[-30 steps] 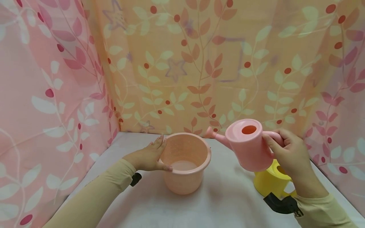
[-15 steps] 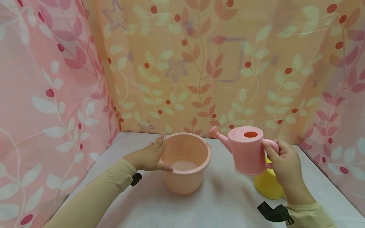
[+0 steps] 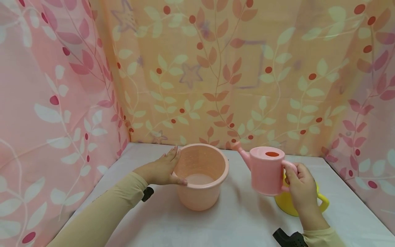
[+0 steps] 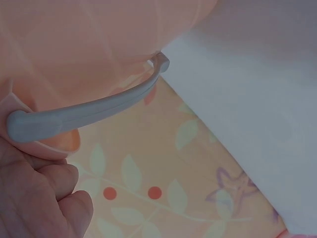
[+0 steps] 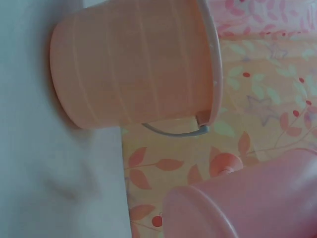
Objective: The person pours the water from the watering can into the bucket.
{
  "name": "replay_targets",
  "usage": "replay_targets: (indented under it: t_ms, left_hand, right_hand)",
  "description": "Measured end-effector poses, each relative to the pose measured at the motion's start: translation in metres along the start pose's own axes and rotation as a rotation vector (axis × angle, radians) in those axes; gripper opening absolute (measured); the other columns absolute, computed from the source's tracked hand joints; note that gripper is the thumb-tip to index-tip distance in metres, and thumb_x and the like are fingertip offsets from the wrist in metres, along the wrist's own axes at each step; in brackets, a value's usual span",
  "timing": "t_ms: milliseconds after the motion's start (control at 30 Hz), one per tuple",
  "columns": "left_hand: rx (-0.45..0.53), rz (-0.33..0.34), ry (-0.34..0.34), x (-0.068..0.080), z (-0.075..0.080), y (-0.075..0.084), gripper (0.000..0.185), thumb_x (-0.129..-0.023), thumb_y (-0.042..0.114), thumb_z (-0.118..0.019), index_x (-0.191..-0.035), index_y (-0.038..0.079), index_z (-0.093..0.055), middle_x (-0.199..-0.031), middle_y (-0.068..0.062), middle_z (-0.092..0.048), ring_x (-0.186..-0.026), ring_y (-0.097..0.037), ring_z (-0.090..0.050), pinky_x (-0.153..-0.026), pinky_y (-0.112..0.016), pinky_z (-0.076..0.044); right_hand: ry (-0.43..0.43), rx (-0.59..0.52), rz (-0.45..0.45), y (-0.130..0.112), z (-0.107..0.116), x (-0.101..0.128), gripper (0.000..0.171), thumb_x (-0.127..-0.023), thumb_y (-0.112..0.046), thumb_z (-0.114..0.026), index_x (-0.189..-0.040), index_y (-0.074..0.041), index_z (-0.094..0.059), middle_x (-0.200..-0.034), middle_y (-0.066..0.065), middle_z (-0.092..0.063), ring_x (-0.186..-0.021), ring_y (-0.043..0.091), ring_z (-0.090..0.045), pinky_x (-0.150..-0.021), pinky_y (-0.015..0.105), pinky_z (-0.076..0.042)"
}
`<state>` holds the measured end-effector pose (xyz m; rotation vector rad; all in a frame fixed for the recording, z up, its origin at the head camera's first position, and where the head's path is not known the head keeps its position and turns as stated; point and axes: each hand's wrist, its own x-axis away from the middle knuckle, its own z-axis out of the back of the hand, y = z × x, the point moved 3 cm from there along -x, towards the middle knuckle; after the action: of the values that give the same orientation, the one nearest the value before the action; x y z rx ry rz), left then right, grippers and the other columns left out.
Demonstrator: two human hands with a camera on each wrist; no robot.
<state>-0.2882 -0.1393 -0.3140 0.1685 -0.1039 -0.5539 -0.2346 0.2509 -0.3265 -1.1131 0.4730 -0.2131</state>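
A pink bucket (image 3: 202, 192) stands on the white table (image 3: 240, 219), with a little water in its bottom. My left hand (image 3: 168, 168) rests against its left side, fingers straight along the wall and thumb lying on the rim. The left wrist view shows the bucket's grey handle (image 4: 94, 110) hanging beside the bucket wall (image 4: 94, 39). My right hand (image 3: 300, 187) grips the handle of a pink watering can (image 3: 265, 171), held upright and low to the right of the bucket, spout towards it. In the right wrist view the watering can (image 5: 247, 198) sits close, with the bucket (image 5: 138, 64) beyond.
A yellow watering can (image 3: 288, 205) stands on the table just behind my right hand. Patterned pink and orange curtains (image 3: 216, 75) close in the table on the left, back and right. A black wrist strap (image 3: 288, 238) shows at the bottom.
My right hand has lowered the pink watering can and brought it from tilted to upright, uncovering more of the yellow can. The left hand and bucket have not moved.
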Motion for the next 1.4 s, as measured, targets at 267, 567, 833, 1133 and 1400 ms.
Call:
replay_targets:
  t_ms: [267, 567, 833, 1133, 1400]
  left_hand:
    - [0.005, 0.010, -0.008, -0.002, -0.002, -0.003, 0.122, -0.067, 0.080, -0.048, -0.145, -0.003, -0.004, -0.151, -0.019, 0.007, -0.139, -0.027, 0.003, -0.111, -0.047, -0.009]
    - [-0.002, 0.003, -0.003, -0.003, -0.003, -0.002, 0.121, -0.067, 0.079, -0.048, -0.145, -0.002, -0.004, -0.151, -0.018, 0.007, -0.139, -0.027, 0.005, -0.111, -0.047, -0.009]
    - [-0.015, 0.013, -0.011, -0.005, -0.003, -0.004, 0.123, -0.065, 0.082, -0.045, -0.145, -0.001, -0.002, -0.151, -0.017, 0.009, -0.139, -0.024, 0.006, -0.111, -0.045, -0.008]
    - [-0.006, 0.007, -0.010, -0.005, -0.003, -0.004, 0.123, -0.066, 0.082, -0.046, -0.145, -0.001, -0.003, -0.151, -0.017, 0.009, -0.139, -0.025, 0.006, -0.111, -0.045, -0.009]
    - [0.003, 0.012, -0.005, -0.005, -0.005, -0.006, 0.123, -0.066, 0.082, -0.046, -0.145, -0.001, -0.003, -0.151, -0.017, 0.009, -0.139, -0.024, 0.006, -0.111, -0.045, -0.009]
  right_hand:
    - [-0.034, -0.035, -0.061, 0.021, -0.019, 0.006, 0.043, -0.095, -0.045, -0.038, -0.106, -0.004, -0.045, -0.083, 0.011, -0.045, -0.074, 0.018, -0.045, -0.054, 0.024, -0.051]
    - [-0.045, 0.015, -0.066, 0.040, -0.035, 0.013, 0.048, -0.094, -0.049, -0.036, -0.109, -0.005, -0.046, -0.089, 0.012, -0.046, -0.078, 0.021, -0.045, -0.055, 0.025, -0.051]
    - [-0.067, 0.078, -0.066, 0.051, -0.042, 0.017, 0.050, -0.093, -0.052, -0.034, -0.108, -0.006, -0.047, -0.086, 0.011, -0.046, -0.077, 0.020, -0.044, -0.054, 0.027, -0.050]
    - [-0.069, 0.045, -0.036, 0.059, -0.050, 0.021, 0.049, -0.094, -0.053, -0.034, -0.105, -0.006, -0.045, -0.087, 0.011, -0.043, -0.080, 0.022, -0.043, -0.053, 0.035, -0.051]
    - [-0.180, -0.055, -0.056, 0.052, -0.048, 0.026, 0.044, -0.097, -0.044, -0.034, -0.101, -0.002, -0.046, -0.081, 0.010, -0.043, -0.067, 0.021, -0.047, -0.054, 0.030, -0.051]
